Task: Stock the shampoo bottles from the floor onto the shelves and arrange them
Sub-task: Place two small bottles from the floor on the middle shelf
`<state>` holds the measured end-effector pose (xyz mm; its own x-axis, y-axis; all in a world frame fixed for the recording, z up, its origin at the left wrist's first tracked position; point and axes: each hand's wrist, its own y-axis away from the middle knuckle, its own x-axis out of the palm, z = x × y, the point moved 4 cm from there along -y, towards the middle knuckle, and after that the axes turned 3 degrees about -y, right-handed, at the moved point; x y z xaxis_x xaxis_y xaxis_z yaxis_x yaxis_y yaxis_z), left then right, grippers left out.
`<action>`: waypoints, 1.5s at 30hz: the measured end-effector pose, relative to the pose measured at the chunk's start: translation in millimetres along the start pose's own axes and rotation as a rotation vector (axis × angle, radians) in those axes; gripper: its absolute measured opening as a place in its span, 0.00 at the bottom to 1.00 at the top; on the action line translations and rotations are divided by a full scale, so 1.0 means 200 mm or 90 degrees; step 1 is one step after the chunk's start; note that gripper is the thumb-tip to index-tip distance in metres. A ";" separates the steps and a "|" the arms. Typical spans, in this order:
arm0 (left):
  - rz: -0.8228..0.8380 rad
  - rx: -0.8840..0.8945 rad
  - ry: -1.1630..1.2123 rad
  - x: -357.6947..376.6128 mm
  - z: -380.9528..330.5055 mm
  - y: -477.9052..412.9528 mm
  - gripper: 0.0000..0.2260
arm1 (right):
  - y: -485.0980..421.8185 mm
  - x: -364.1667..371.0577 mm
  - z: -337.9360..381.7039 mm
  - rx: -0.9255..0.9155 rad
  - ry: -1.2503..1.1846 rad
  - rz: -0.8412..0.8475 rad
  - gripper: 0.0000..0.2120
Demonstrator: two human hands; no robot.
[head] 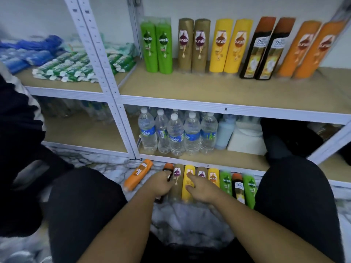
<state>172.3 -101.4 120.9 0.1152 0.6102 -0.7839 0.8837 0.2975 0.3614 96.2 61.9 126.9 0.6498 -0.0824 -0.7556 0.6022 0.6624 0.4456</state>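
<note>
Several shampoo bottles lie in a row on the marble floor between my knees. My left hand point(161, 184) curls round the dark bottle with the orange cap point(168, 168) at the row's left end. My right hand point(201, 186) lies with its fingers spread on the yellow bottle point(188, 192), next to a gold bottle point(177, 179). Further right lie gold, yellow, green and dark bottles point(226, 182). An orange bottle point(139, 174) lies apart to the left. On the upper shelf point(209, 90) stand pairs of green point(156, 47), gold, yellow, dark and orange bottles.
Water bottles point(176, 133) and a light blue bottle fill the lower shelf. Green and blue packets point(72, 67) lie on the left shelf unit. A white upright post point(106, 76) divides the units. My knees in dark trousers flank the floor row.
</note>
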 end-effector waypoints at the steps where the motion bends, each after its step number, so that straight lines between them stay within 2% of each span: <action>1: -0.007 0.008 0.002 -0.01 0.00 0.00 0.13 | 0.01 0.00 0.01 -0.005 0.001 -0.005 0.28; 6: 0.005 -0.005 0.011 0.00 0.06 0.03 0.12 | 0.00 0.03 0.07 0.003 0.008 -0.012 0.26; 12: 0.001 -0.066 0.002 -0.07 0.17 -0.01 0.17 | -0.12 0.10 0.13 0.006 -0.053 0.004 0.21; 16: 0.002 -0.136 0.012 -0.05 0.37 -0.04 0.30 | -0.28 0.20 0.17 0.011 -0.140 0.047 0.24; 23: -0.017 -0.170 0.004 0.06 0.73 -0.31 0.22 | -0.70 0.44 0.13 0.081 -0.295 0.082 0.22; 28: 0.005 -0.233 -0.040 0.15 1.03 -0.54 0.23 | -0.97 0.63 0.05 0.190 -0.348 0.036 0.18; 33: 0.002 -0.251 -0.114 0.19 1.18 -0.70 0.36 | -1.17 0.72 0.04 0.274 -0.286 0.056 0.23; 38: 0.027 -0.309 -0.105 0.25 1.22 -0.84 0.39 | -1.30 0.83 0.03 0.327 -0.250 0.030 0.39; 41: 0.031 -0.353 -0.073 0.27 1.23 -0.88 0.42 | -1.34 0.88 0.05 0.346 -0.321 0.008 0.44; 45: 0.010 -0.341 -0.061 0.28 1.26 -0.90 0.37 | -1.36 0.92 0.03 0.351 -0.386 -0.028 0.37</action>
<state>134.1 -305.7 -116.0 0.1891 0.5550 -0.8100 0.5301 0.6367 0.5600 54.7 -138.0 -129.6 0.6632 -0.5929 -0.4568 0.6712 0.2010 0.7135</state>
